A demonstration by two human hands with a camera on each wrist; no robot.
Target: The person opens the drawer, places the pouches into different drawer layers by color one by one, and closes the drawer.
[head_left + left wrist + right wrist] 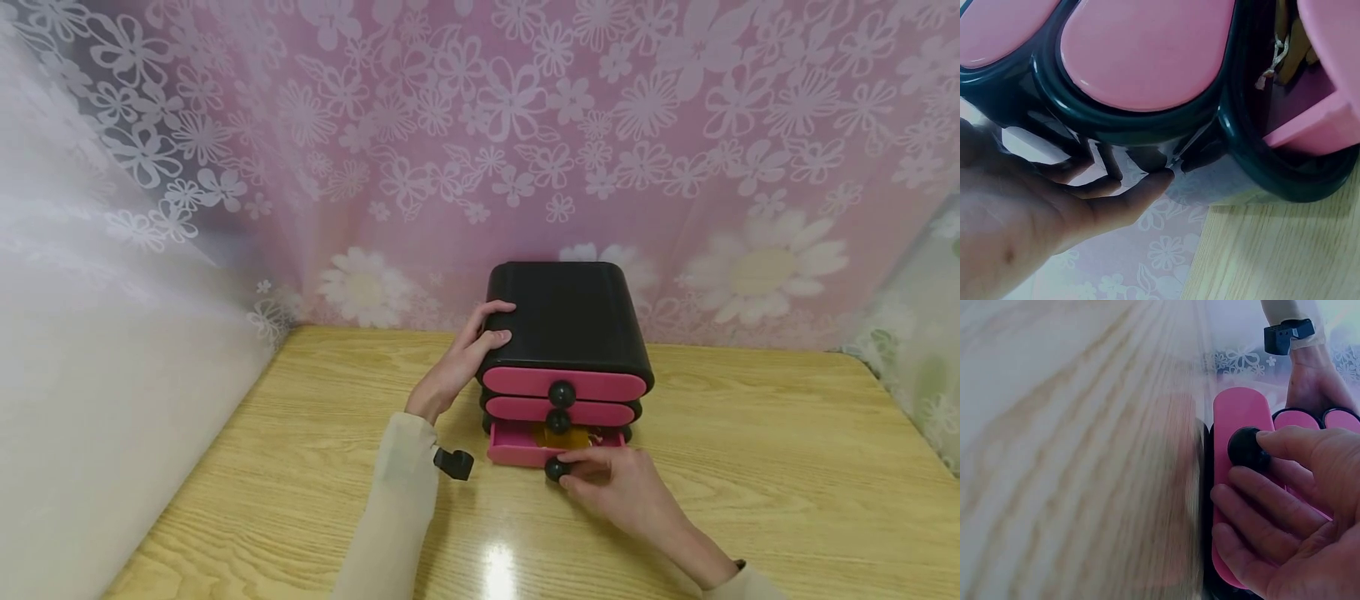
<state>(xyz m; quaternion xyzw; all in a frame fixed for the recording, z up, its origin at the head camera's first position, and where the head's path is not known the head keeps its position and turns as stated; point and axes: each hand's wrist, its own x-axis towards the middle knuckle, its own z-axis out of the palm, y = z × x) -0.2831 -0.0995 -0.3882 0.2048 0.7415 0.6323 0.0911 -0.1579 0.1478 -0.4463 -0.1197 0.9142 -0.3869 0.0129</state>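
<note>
A small black cabinet [566, 312] with three pink drawers and round black knobs stands on the table. Its bottom drawer [517, 455] is pulled out, and an amber-yellow thing [572, 438] lies inside. In the left wrist view, brown pieces [1297, 50] and a pale knotted cord [1279, 56] show in that drawer; their kind is unclear. My right hand [630, 492] pinches the bottom drawer's knob [1246, 449] between thumb and index finger, its other fingers near the pink front. Fairly straight fingers of my left hand [457, 362] rest against the cabinet's left side and top edge.
The cabinet stands on a wood-grain table [337, 400], close to a pink flowered curtain [450, 167] at the back. Pale cloth [135, 333] hangs on the left side. A black wrist device [454, 464] sticks out from the left sleeve.
</note>
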